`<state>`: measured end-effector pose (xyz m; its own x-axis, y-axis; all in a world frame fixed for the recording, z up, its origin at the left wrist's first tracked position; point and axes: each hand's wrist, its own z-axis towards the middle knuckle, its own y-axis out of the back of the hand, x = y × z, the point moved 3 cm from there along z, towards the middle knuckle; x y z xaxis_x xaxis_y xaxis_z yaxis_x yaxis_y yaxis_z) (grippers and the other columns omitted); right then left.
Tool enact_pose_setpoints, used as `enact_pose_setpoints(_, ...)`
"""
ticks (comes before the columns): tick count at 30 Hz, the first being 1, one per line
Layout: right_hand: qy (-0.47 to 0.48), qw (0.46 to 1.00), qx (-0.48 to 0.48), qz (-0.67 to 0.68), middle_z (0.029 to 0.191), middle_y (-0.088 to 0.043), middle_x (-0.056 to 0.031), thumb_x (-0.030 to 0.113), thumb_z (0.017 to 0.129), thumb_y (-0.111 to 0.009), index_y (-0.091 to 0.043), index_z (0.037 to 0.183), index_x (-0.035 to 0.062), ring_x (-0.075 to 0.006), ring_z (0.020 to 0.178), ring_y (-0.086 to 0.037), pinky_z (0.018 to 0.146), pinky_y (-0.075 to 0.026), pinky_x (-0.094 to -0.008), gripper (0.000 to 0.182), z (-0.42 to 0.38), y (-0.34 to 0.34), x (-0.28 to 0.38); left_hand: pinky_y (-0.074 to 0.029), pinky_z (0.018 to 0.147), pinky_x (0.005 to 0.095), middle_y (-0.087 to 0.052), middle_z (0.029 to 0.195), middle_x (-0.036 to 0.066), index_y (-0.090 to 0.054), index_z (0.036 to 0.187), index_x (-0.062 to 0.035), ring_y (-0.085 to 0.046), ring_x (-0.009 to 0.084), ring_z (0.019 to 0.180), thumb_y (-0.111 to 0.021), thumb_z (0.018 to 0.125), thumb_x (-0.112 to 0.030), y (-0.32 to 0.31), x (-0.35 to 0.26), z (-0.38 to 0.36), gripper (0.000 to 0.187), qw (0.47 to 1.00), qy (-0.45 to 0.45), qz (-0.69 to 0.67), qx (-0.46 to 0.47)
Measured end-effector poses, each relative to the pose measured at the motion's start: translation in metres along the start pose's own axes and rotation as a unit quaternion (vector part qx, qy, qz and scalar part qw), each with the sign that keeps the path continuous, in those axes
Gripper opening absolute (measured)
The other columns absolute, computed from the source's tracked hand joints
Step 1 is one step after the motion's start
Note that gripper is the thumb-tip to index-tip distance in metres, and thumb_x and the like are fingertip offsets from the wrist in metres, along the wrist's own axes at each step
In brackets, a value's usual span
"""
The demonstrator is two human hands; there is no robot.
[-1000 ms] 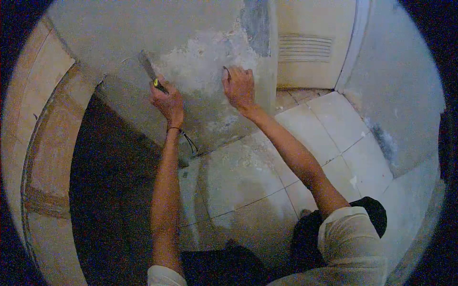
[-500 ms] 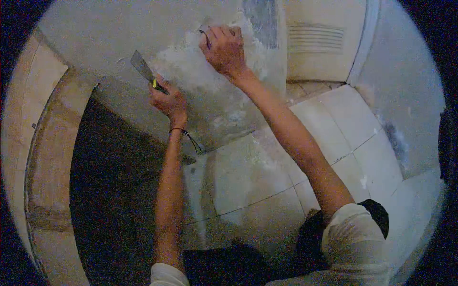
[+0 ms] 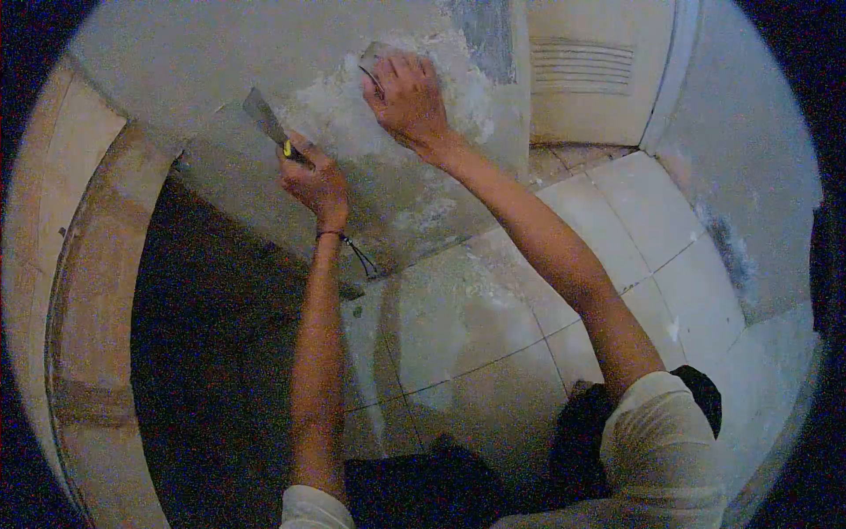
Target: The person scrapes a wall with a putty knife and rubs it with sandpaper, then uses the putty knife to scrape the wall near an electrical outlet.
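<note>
My left hand point(image 3: 315, 182) is closed round the handle of a putty knife point(image 3: 262, 115), its grey blade pointing up and left in front of the wall. A yellow mark shows on the handle. Higher and to the right, my right hand point(image 3: 410, 101) is closed on a thin flat piece point(image 3: 374, 55) with a dark edge, held against the wall. Fingers cover most of that piece, so its kind is hidden. Around my right hand, the grey wall point(image 3: 220, 53) has a rough whitish patch point(image 3: 339, 106) of uneven, flaky surface.
Pale floor tiles point(image 3: 493, 375) with dark joints lie below the wall. On the right are a door with a slatted vent point(image 3: 582, 66) and another wall point(image 3: 749, 159) with a dark stain. A brown wooden frame point(image 3: 101, 291) curves down the left side, beside a dark opening point(image 3: 211, 353).
My right hand has shifted slightly left, and more of the thin piece shows above its fingers. My left hand and putty knife have barely moved.
</note>
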<state>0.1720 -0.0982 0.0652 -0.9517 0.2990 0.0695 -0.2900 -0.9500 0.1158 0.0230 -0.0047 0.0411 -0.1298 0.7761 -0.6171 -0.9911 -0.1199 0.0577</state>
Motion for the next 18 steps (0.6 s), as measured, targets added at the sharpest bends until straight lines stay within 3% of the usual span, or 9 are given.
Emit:
enact_pose_setpoints(3,-0.021,0.999,-0.047,0.007,0.101,-0.061,-0.0152,0.028,0.095,-0.056,-0.065,0.094,0.0051,-0.0306,0.100,-0.057,0.086,-0.044,-0.0451,0.025,-0.001,-0.001,-0.006,-0.043,0.068,0.0478,-0.062,0.074,0.021,-0.058,0.092,0.0067,-0.057,0.0388,0.069,-0.047,0.103,-0.030,0.000,0.005,0.001,0.040,0.999,0.021,-0.015,0.031)
enact_pose_setpoints(6,-0.008,0.999,-0.029,-0.023,0.106,-0.061,-0.0150,0.028,0.096,-0.056,-0.067,0.097,0.0057,-0.0297,0.102,-0.057,0.085,-0.044,-0.0454,0.025,-0.002,-0.009,-0.009,-0.043,0.068,0.0479,-0.061,0.073,0.020,-0.058,0.091,0.0064,-0.057,0.0382,0.068,-0.047,0.104,-0.030,-0.004,0.015,0.003,0.040,0.998,-0.056,0.013,0.011)
enact_pose_setpoints(9,0.006,0.998,-0.059,-0.027,0.108,-0.064,-0.0125,0.027,0.095,-0.056,-0.068,0.099,0.0059,-0.0287,0.100,-0.059,0.083,-0.044,-0.0448,0.024,-0.004,-0.018,-0.011,-0.043,0.068,0.0486,-0.061,0.071,0.019,-0.058,0.093,0.0067,-0.058,0.0384,0.067,-0.047,0.104,-0.030,-0.009,0.023,0.002,0.039,0.999,0.003,0.003,0.035)
enact_pose_setpoints(12,0.002,1.000,-0.008,-0.025,0.108,-0.066,-0.0101,0.025,0.093,-0.057,-0.069,0.100,0.0062,-0.0277,0.097,-0.060,0.083,-0.043,-0.0439,0.023,-0.015,-0.021,-0.013,-0.044,0.067,0.0485,-0.061,0.071,0.018,-0.056,0.097,0.0064,-0.059,0.0385,0.067,-0.047,0.103,-0.030,-0.004,0.025,0.003,0.038,0.999,-0.029,0.020,0.037)
enact_pose_setpoints(15,0.038,0.999,-0.018,-0.011,0.107,-0.067,-0.0097,0.025,0.091,-0.058,-0.069,0.099,0.0065,-0.0270,0.095,-0.062,0.083,-0.043,-0.0439,0.023,-0.034,-0.015,-0.013,-0.044,0.065,0.0483,-0.061,0.071,0.019,-0.056,0.099,0.0055,-0.058,0.0385,0.066,-0.047,0.103,-0.032,-0.002,0.014,0.003,0.038,0.998,-0.037,0.007,0.048)
enact_pose_setpoints(18,0.039,0.998,0.037,-0.033,0.110,-0.067,-0.0108,0.025,0.091,-0.058,-0.069,0.099,0.0063,-0.0268,0.097,-0.062,0.083,-0.043,-0.0441,0.023,-0.057,-0.017,-0.016,-0.043,0.064,0.0478,-0.061,0.071,0.018,-0.056,0.097,0.0041,-0.058,0.0384,0.065,-0.047,0.103,-0.033,0.000,0.012,0.001,0.039,0.998,0.012,-0.003,0.057)
